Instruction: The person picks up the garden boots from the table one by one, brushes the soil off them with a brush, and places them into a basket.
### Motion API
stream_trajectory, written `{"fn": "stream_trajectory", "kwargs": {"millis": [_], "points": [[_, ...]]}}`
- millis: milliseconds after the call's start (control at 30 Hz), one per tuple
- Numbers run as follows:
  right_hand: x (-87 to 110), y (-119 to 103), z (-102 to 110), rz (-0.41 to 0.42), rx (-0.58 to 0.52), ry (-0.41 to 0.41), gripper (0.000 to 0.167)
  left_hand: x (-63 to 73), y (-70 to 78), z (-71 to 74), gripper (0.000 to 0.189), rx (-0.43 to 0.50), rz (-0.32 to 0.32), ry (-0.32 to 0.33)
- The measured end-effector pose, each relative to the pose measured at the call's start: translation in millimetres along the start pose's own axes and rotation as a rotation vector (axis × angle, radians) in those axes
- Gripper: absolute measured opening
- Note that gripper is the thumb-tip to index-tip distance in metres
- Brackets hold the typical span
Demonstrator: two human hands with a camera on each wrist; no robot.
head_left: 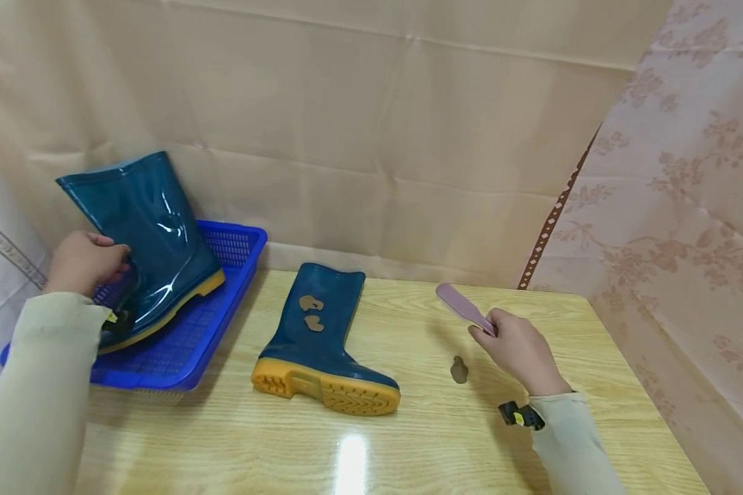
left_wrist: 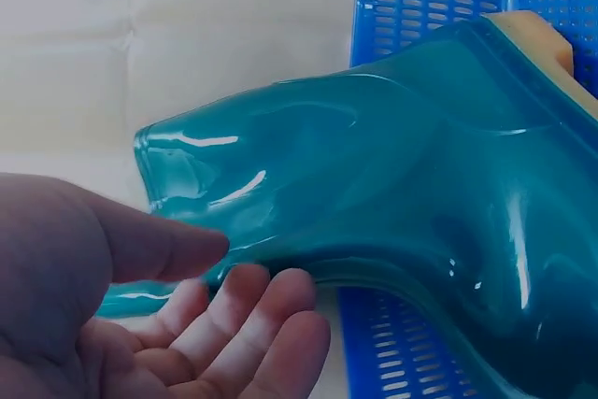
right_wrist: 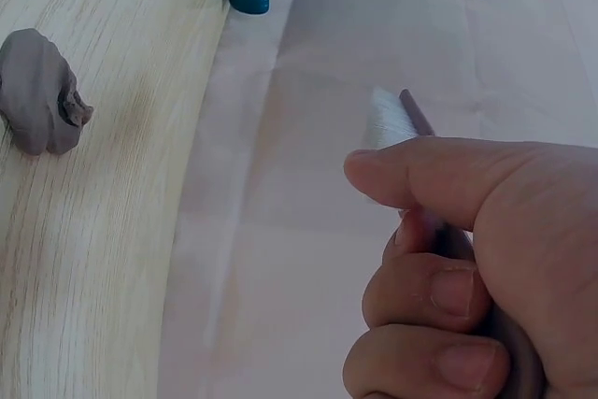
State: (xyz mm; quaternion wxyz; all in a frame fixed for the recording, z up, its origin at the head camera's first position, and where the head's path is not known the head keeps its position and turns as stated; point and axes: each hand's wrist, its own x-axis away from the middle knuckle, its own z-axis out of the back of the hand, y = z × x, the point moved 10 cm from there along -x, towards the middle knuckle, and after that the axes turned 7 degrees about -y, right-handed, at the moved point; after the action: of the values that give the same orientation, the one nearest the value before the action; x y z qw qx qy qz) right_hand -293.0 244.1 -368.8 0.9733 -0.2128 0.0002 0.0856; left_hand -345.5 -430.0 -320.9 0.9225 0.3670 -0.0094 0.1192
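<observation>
A glossy teal rain boot with a yellow sole stands tilted in a blue plastic basket. My left hand is beside its shaft; in the left wrist view the fingers are loosely bent, with a gap to the thumb. On the table, a second teal rain boot lies on its side, with two brown patches on its shaft. Over the table's right part, my right hand grips a mauve brush; its white bristles show in the right wrist view.
A grey-brown lump lies on the wood-patterned table, below the brush. Behind the table hangs a beige cloth. A flowered cloth borders the right side.
</observation>
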Motion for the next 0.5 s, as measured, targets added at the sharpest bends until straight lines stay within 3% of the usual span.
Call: {"fn": "stream_trajectory", "kwargs": {"millis": [267,367,500], "points": [[0.1,-2.0,-1.2,0.012,0.011,-0.002,0.033,21.1,14.5,-13.6,0.074,-0.139,-0.039,-0.047],[0.5,-2.8,-0.7,0.010,0.009,-0.003,0.032,29.9,28.3,-22.6,0.077,-0.193,-0.067,-0.074],[0.1,-3.8,0.2,0.015,0.010,0.003,0.031,44.3,56.2,-37.4,0.076,-0.191,-0.105,-0.056]]}}
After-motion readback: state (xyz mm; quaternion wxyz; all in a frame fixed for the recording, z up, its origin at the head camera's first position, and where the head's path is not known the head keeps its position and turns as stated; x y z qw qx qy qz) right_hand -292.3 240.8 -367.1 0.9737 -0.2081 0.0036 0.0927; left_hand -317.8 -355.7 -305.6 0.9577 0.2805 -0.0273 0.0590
